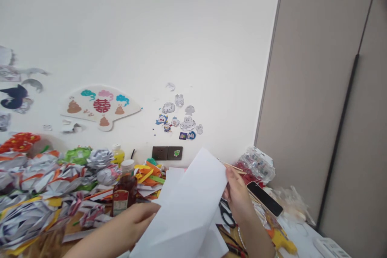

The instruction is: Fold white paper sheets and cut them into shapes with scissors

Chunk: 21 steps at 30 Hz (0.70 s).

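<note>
A white sheet of paper is held up in front of me, tilted, with a crease across its lower part. My right hand pinches its right edge, fingers closed. On the left side my left hand grips the sheet, its fingertips hidden behind the paper. More white paper shows behind the sheet, and another piece lies below it. Black-handled scissors lie under my right wrist, partly covered.
Folded paper flowers crowd the left side beside a dark red bottle and a yellow bottle. On the right are a phone, a clear plastic pack and a yellow glue gun. Stickers dot the wall behind.
</note>
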{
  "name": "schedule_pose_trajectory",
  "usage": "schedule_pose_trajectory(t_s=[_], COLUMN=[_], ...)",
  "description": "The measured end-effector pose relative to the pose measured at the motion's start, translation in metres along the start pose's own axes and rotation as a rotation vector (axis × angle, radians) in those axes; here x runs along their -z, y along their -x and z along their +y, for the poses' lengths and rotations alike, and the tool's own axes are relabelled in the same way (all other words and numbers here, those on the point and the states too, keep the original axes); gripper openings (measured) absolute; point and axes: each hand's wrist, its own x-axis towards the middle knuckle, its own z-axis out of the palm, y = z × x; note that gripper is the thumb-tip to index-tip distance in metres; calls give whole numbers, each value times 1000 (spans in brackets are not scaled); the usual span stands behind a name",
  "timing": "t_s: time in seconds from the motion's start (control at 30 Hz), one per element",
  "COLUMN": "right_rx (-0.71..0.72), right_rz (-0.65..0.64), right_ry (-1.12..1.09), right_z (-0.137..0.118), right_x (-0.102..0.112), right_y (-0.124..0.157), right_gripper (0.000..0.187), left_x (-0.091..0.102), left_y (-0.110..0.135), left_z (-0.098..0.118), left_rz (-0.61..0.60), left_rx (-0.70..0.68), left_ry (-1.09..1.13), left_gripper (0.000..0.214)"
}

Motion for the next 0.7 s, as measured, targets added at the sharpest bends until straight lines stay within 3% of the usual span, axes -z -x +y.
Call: schedule_pose_trajectory(t_s=[0.13,0.27,0.47,0.6,0.7], right_rx=[-26,62,216,363,364], right_rz=[-66,-81,-86,-124,-117], right_ry=[15,205,483,765,862], right_z=[6,8,3,6,13], right_x=[-8,-15,-26,-42,-52], right_y=[3,5,23,47,58], right_gripper=[34,41,60,80,91], left_x=[-13,-21,-19,-24,-30], left_y=[-5,-11,-15,-13,-13], left_z=[7,12,13,14,15], left_rz=[4,9,317,404,402], left_rx=[12,-58,-116,-60,-39], left_ry=[-100,-94,-264,-351,-409], left_gripper=[25,23,26,25,24])
